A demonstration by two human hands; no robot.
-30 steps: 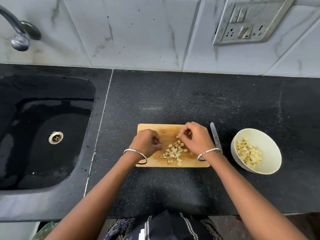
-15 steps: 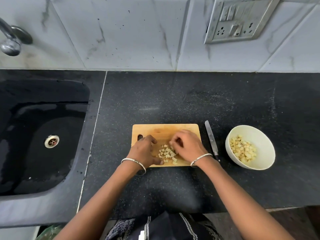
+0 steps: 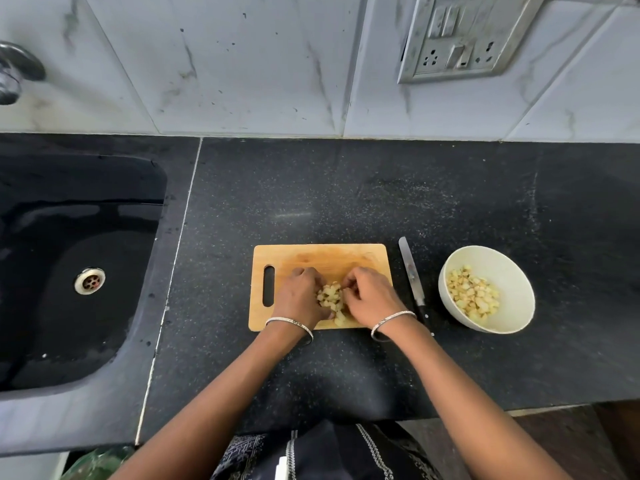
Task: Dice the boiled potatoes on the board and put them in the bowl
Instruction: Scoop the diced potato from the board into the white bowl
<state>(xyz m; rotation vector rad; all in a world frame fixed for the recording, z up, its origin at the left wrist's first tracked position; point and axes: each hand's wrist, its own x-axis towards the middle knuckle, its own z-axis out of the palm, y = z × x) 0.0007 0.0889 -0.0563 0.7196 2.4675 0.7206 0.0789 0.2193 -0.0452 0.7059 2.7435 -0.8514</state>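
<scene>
Holding potato cubes (image 3: 472, 297), the bowl (image 3: 512, 271); both hands' fingers seemingly cup diced potato (image 3: 330, 299).

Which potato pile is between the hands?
The pile on the board, cupped between the left hand and right hand. The other pile sits in the bowl, untouched.

Soft even daylight, faint sheen on the black countertop (image 3: 346, 202), wide-angle bending at the edges, slightly soft focus.

Matt wooden board (image 3: 322, 258), speckled black stone counter (image 3: 346, 188), glossy bowl (image 3: 509, 271), metal knife blade (image 3: 407, 259)
</scene>
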